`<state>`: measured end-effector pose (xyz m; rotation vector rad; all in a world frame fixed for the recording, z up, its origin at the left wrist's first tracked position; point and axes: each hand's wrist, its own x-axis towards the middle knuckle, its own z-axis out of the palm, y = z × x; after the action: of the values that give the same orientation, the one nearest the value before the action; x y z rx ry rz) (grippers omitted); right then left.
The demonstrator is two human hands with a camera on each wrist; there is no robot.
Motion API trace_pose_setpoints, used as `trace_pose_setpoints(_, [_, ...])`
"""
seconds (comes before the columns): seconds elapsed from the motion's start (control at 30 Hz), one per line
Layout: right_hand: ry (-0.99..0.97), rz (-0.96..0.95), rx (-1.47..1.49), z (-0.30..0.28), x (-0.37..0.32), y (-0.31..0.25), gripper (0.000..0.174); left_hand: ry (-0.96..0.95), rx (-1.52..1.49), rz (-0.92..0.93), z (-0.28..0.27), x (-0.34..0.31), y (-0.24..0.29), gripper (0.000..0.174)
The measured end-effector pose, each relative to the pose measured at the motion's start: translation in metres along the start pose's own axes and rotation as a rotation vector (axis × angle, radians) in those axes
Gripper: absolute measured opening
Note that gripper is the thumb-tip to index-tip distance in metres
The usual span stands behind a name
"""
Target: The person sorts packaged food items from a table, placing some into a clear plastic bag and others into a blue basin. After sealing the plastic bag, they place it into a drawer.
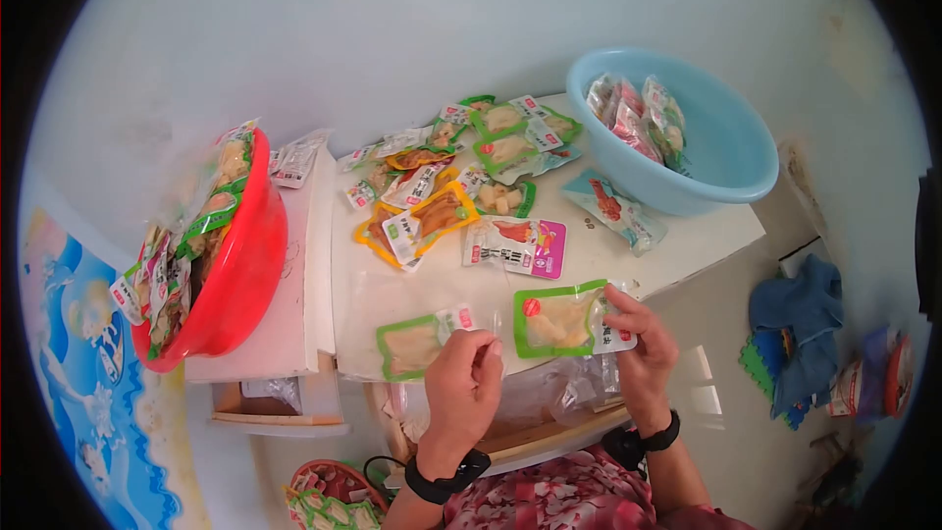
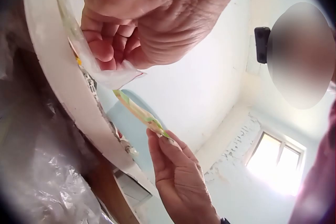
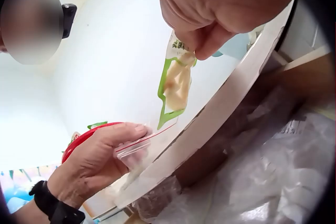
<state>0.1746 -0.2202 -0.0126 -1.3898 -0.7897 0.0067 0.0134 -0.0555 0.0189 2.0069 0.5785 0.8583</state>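
Observation:
A clear zip bag [image 3: 137, 149] with a red line along its mouth is pinched between the thumb and fingers of my left hand [image 1: 467, 383]. My right hand [image 1: 643, 353] grips one end of a green-edged food packet [image 1: 559, 322] with pale pieces showing through its window. The packet's free end is right at the zip bag's mouth in the right wrist view [image 3: 177, 85]. Beside my left hand, over the table's front edge, another green-edged packet [image 1: 410, 347] lies flat. Part of the zip bag is hidden behind my left fingers.
Many food packets [image 1: 442, 211] lie on the white table [image 1: 383, 290]. A blue basin [image 1: 726, 147] stands at the back right, a red basin [image 1: 260, 245] at the left, both holding packets. Below the table edge, an open drawer [image 1: 535, 447] contains clear plastic bags [image 3: 273, 176].

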Motion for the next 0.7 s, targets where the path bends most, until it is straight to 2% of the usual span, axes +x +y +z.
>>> trace_pose_setpoints(0.1, [-0.029,-0.011,0.033,0.010,0.000,-0.005,0.029,0.001,0.048,0.051,0.001,0.001,0.014,0.007])
trace_pose_setpoints(0.3, [0.038,0.044,0.201,0.026,0.002,-0.007,0.026,-0.020,0.092,0.134,0.003,0.002,0.035,0.009])
trace_pose_setpoints(0.47, [0.001,0.099,0.231,0.065,-0.006,-0.010,0.031,-0.036,0.075,0.248,0.019,0.010,0.052,0.011])
trace_pose_setpoints(0.5, [-0.006,0.112,0.259,0.072,-0.007,-0.012,0.033,-0.031,0.063,0.263,0.023,0.010,0.052,0.011])
trace_pose_setpoints(0.53, [-0.052,0.212,0.158,0.073,-0.007,-0.021,0.031,-0.028,0.050,0.280,0.027,0.010,0.052,0.011])
trace_pose_setpoints(0.67, [-0.203,-0.166,-0.197,0.066,0.008,-0.012,0.027,-0.072,0.046,0.305,0.029,0.006,0.043,0.014])
trace_pose_setpoints(0.7, [-0.214,-0.109,-0.251,0.066,0.008,-0.011,0.027,-0.081,0.042,0.307,0.028,0.004,0.042,0.014])
